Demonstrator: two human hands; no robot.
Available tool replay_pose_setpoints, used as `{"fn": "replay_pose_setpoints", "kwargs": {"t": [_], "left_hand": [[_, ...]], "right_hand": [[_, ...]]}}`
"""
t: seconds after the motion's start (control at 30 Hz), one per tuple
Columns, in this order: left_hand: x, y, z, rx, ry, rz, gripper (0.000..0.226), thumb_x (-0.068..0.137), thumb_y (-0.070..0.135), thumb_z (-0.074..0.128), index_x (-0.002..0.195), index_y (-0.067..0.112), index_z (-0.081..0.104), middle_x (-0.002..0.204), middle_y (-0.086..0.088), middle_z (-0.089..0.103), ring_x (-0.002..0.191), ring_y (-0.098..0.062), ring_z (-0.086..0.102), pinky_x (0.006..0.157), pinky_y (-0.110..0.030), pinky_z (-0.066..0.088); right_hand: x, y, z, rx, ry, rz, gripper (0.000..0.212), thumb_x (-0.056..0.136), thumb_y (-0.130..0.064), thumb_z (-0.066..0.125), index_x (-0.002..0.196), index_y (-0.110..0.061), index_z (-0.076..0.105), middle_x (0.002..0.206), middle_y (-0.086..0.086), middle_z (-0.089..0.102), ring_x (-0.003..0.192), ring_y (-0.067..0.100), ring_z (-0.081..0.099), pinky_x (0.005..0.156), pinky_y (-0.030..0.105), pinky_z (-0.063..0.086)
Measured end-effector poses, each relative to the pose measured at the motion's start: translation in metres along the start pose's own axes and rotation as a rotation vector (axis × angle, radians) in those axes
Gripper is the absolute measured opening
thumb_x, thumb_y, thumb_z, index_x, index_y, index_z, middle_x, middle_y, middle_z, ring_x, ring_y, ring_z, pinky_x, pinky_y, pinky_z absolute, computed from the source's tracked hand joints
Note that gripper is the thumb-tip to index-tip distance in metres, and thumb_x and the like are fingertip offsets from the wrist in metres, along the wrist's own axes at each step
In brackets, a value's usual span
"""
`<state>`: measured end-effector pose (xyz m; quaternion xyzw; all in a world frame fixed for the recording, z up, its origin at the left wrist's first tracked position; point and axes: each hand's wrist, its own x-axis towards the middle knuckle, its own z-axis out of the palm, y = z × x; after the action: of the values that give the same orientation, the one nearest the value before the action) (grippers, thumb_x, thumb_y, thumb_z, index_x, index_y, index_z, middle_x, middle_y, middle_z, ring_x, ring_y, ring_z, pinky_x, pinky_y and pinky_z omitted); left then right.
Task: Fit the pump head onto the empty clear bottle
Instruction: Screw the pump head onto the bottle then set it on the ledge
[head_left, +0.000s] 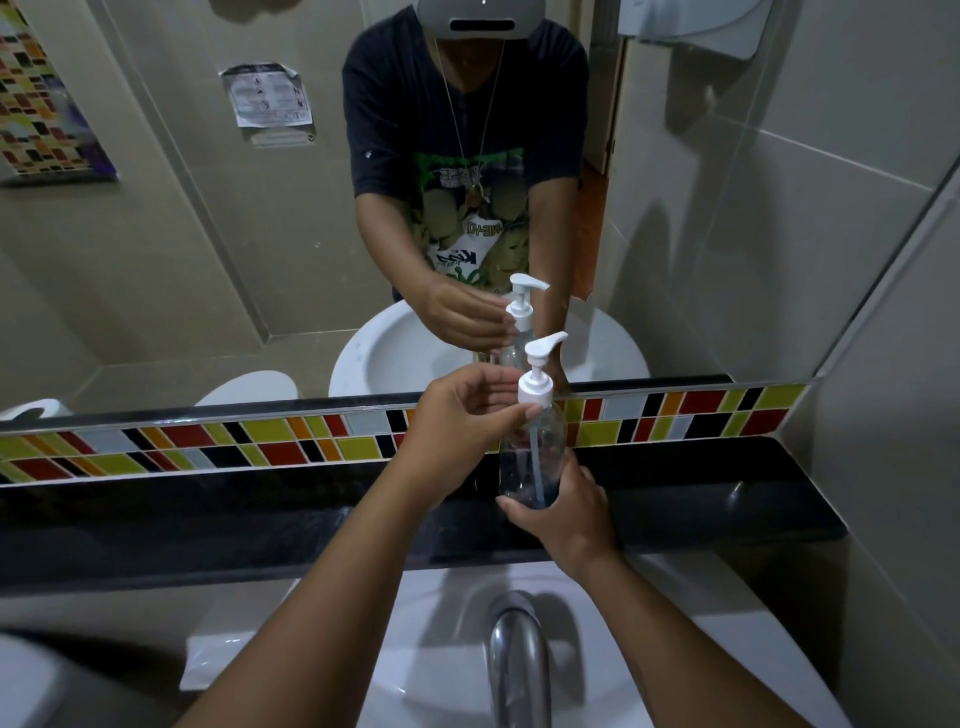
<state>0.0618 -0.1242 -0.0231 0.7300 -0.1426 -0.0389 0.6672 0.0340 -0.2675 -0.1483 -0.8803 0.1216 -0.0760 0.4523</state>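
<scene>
An empty clear bottle (519, 457) stands upright over the black ledge, its base gripped by my right hand (563, 512). A white pump head (537, 374) sits on the bottle's neck, spout pointing right, and its white tube runs down inside the bottle. The fingers of my left hand (462, 415) pinch the pump's white collar from the left. The mirror behind repeats both hands and the bottle.
A black stone ledge (208, 514) runs under a band of coloured tiles (260, 447) and a large mirror (208, 234). Below it are a white sink (727, 649) and a chrome tap (519, 654). A tiled wall closes the right side.
</scene>
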Motion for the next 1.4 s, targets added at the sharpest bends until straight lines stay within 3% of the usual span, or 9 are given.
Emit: {"fn": "replay_pose_setpoints", "kwargs": {"t": [0.13,0.27,0.43,0.53,0.73,0.87,0.97,1.23,1.4], "left_hand": [[0.000,-0.001,0.012,0.089,0.012,0.055,0.044,0.075,0.015,0.088,0.116,0.011,0.073,0.108,-0.001,0.079,0.101,-0.015,0.074,0.089,-0.028,0.059],[0.005,0.001,0.026,0.179,0.052,0.087,0.038,0.076,0.020,0.087,0.110,0.008,0.073,0.102,-0.001,0.077,0.093,-0.012,0.070,0.079,-0.019,0.056],[0.006,-0.003,0.019,0.142,0.072,0.071,0.033,0.079,0.017,0.085,0.109,0.011,0.073,0.102,-0.005,0.077,0.095,-0.020,0.073,0.081,-0.030,0.061],[0.003,-0.002,0.014,0.024,0.077,0.002,0.029,0.078,0.009,0.086,0.101,0.014,0.070,0.095,-0.003,0.079,0.089,-0.016,0.076,0.080,-0.032,0.062],[0.003,0.002,0.009,0.027,-0.071,-0.033,0.035,0.087,0.009,0.077,0.120,0.012,0.067,0.109,-0.007,0.077,0.101,-0.019,0.073,0.086,-0.031,0.059],[0.002,0.004,0.025,0.087,0.107,-0.014,0.051,0.072,0.022,0.091,0.113,0.015,0.062,0.107,-0.003,0.073,0.099,-0.018,0.071,0.083,-0.028,0.061],[0.002,0.000,0.031,0.098,0.233,0.036,0.042,0.071,0.023,0.091,0.103,0.013,0.065,0.098,-0.003,0.074,0.092,-0.018,0.072,0.080,-0.030,0.062],[0.005,0.002,0.008,-0.026,0.057,-0.026,0.032,0.079,0.011,0.085,0.108,0.005,0.074,0.096,-0.011,0.080,0.089,-0.024,0.078,0.081,-0.039,0.064],[-0.001,-0.003,0.023,0.079,0.145,0.040,0.042,0.078,0.019,0.086,0.116,0.010,0.070,0.108,-0.002,0.078,0.099,-0.014,0.074,0.086,-0.031,0.061]], "right_hand": [[0.000,0.000,0.000,-0.002,-0.012,-0.009,0.087,0.051,-0.061,0.077,0.125,-0.033,0.042,0.118,0.006,0.058,0.111,0.029,0.054,0.091,0.045,0.051],[-0.001,0.001,-0.002,0.000,-0.024,-0.034,0.086,0.055,-0.060,0.078,0.127,-0.034,0.041,0.122,0.005,0.057,0.116,0.027,0.052,0.094,0.045,0.049],[-0.001,0.001,-0.003,-0.008,-0.039,-0.030,0.085,0.053,-0.061,0.077,0.125,-0.034,0.043,0.120,0.005,0.056,0.114,0.028,0.052,0.093,0.043,0.049],[0.000,0.001,-0.003,-0.025,-0.045,-0.012,0.088,0.051,-0.064,0.076,0.126,-0.033,0.043,0.119,0.006,0.056,0.113,0.029,0.052,0.093,0.044,0.049],[0.000,0.000,-0.005,-0.018,-0.045,-0.020,0.083,0.053,-0.057,0.080,0.124,-0.030,0.047,0.116,0.005,0.057,0.112,0.028,0.051,0.093,0.037,0.044],[-0.001,-0.001,-0.004,-0.014,-0.045,-0.021,0.085,0.055,-0.058,0.080,0.127,-0.031,0.045,0.120,0.005,0.056,0.116,0.027,0.050,0.097,0.041,0.045],[-0.001,0.000,-0.002,-0.014,-0.046,-0.008,0.086,0.054,-0.060,0.078,0.127,-0.034,0.042,0.120,0.004,0.055,0.116,0.027,0.050,0.096,0.044,0.047],[-0.002,0.000,-0.002,-0.009,-0.026,-0.016,0.083,0.050,-0.061,0.078,0.122,-0.034,0.047,0.111,0.003,0.058,0.108,0.026,0.054,0.090,0.040,0.049],[-0.003,-0.003,-0.003,-0.034,-0.027,-0.014,0.087,0.054,-0.059,0.080,0.127,-0.028,0.046,0.120,0.007,0.057,0.116,0.028,0.050,0.095,0.041,0.046]]}}
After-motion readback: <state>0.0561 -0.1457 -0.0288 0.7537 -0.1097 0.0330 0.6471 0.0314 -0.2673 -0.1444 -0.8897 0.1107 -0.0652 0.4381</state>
